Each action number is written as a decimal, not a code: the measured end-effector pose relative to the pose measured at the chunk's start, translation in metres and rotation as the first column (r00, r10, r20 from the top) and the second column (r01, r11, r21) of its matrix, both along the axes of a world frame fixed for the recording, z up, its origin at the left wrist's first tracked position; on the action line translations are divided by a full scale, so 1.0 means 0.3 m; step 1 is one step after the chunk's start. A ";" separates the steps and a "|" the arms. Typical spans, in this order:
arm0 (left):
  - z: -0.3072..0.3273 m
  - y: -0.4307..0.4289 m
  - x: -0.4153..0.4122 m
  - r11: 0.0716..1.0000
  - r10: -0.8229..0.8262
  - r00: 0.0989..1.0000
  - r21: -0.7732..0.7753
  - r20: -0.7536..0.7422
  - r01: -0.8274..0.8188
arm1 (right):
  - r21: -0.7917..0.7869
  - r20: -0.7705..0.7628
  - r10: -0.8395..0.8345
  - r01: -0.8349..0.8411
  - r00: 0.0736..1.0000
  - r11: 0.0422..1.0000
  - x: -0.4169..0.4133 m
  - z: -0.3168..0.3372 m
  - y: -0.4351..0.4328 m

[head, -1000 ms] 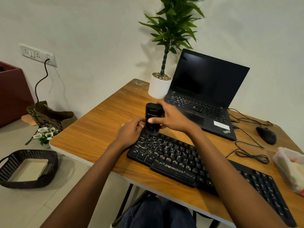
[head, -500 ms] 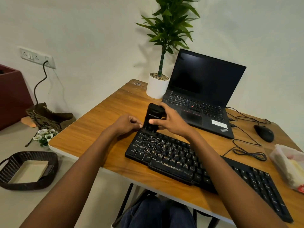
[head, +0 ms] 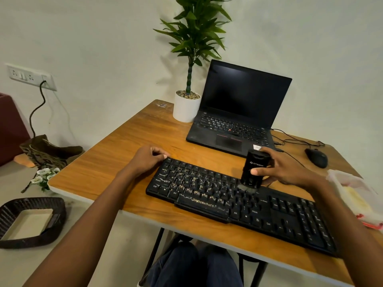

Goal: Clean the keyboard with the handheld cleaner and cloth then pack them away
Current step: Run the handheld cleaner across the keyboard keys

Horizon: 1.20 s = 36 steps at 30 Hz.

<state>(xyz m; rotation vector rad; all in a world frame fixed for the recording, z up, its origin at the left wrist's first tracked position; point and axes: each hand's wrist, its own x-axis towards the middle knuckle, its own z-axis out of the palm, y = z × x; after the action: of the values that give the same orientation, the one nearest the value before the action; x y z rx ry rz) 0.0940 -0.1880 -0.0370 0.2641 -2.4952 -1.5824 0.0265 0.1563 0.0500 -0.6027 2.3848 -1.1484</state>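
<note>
Our right hand (head: pixel 284 168) grasps the handheld cleaner (head: pixel 253 168) upright, thumb across its front. Its brush end sits on the keys around the middle of the keyboard (head: pixel 207 195). Our left hand (head: pixel 147 159) rests on the table (head: pixel 116 158) at the keyboard's far left corner, fingers clenched on nothing, thumb tip touching that corner.
</note>
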 end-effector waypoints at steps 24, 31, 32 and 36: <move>-0.125 0.396 0.263 0.652 0.077 0.978 -0.732 -0.192 -0.195 | -0.159 -0.241 -0.364 0.334 0.899 0.929 0.123 -0.101 -0.162; -0.122 0.397 0.249 0.636 0.134 0.978 -0.743 -0.163 -0.210 | -0.093 -0.187 -0.285 0.271 0.940 0.958 0.127 -0.102 -0.154; -0.122 0.397 0.248 0.636 0.134 0.978 -0.743 -0.160 -0.209 | -0.103 -0.206 -0.319 0.304 0.925 0.947 0.119 -0.100 -0.152; -0.128 0.397 0.249 0.634 0.130 0.981 -0.748 -0.146 -0.195 | -0.200 -0.205 -0.362 0.324 0.909 0.925 0.143 -0.128 -0.157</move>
<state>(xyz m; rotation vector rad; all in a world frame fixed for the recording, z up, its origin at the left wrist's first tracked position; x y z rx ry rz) 0.1686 -0.0688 -0.0752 0.2750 -2.7093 -0.3503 0.0692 0.1091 0.0117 -0.3951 2.6987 -1.5061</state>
